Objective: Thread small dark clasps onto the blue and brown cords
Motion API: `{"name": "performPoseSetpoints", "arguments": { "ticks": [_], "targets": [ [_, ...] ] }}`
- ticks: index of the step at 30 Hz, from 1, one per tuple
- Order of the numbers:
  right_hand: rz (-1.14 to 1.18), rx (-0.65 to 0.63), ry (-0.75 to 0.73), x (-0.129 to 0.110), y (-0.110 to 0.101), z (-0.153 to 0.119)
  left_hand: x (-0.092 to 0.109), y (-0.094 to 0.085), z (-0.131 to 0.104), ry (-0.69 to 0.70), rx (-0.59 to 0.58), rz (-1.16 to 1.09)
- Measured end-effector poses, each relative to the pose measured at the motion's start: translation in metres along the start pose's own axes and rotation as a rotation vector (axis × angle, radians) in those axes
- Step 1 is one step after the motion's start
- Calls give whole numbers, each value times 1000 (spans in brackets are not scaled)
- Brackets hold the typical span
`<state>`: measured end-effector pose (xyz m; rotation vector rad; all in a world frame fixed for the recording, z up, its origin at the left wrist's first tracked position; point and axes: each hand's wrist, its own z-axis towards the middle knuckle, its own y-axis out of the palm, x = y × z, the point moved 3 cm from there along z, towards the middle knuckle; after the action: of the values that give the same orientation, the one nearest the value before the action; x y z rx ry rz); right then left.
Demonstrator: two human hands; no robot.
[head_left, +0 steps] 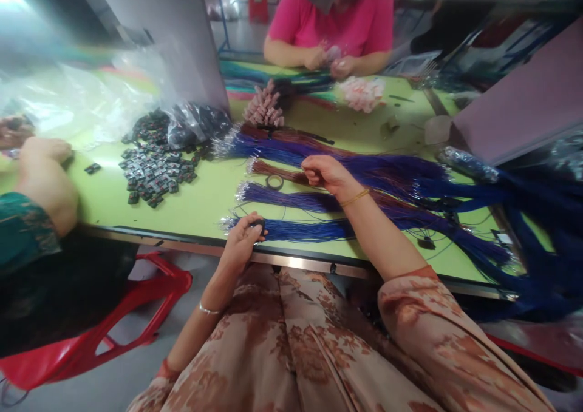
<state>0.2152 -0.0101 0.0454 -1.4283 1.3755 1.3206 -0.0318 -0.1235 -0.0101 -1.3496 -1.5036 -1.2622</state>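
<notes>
My left hand is closed near the table's front edge, with a small black plastic connector piece between thumb and fingers. Beside and under it runs a bundle of blue wires with metal terminals at its left end. My right hand is closed in a pinch over the brown wires; what its fingers hold, if anything, is too small to make out. A bundle of purple wires lies between my hands. Left of the brown wires is a black ring that looks like a tape roll.
Black connector pieces are heaped on the green table at left. Pink connectors lie at the back. A co-worker in pink sits opposite; another person's arm rests at left. A red stool stands below.
</notes>
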Motion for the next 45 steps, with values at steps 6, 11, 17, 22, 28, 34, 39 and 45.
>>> {"name": "performPoseSetpoints", "arguments": {
  "ticks": [6, 11, 17, 22, 28, 34, 39, 45],
  "targets": [
    [-233, -40, -118, -23, 38, 8, 4, 4, -4, 13, 8, 32],
    [-349, -150, -267, -39, 81, 7, 6, 5, -8, 76, 23, -7],
    [-396, -246, -393, -43, 111, -3, 9, 0, -7, 83, 76, -116],
    [-442, -259, -392, -21, 114, -18, 14, -1, -4, 55, 68, -249],
    [-634, -220, -326, 17, 108, -36, 16, 0, 1, 26, 29, -376],
    [-754, -227, -317, 28, 107, -50, 10, 3, 3, 5, -24, -436],
    [-818, -217, -324, 26, 109, -56, 8, 2, 3, 17, -43, -438],
    [-851, -208, -346, 27, 112, -58, 7, 1, 3, 45, -32, -415]
  ]
}}
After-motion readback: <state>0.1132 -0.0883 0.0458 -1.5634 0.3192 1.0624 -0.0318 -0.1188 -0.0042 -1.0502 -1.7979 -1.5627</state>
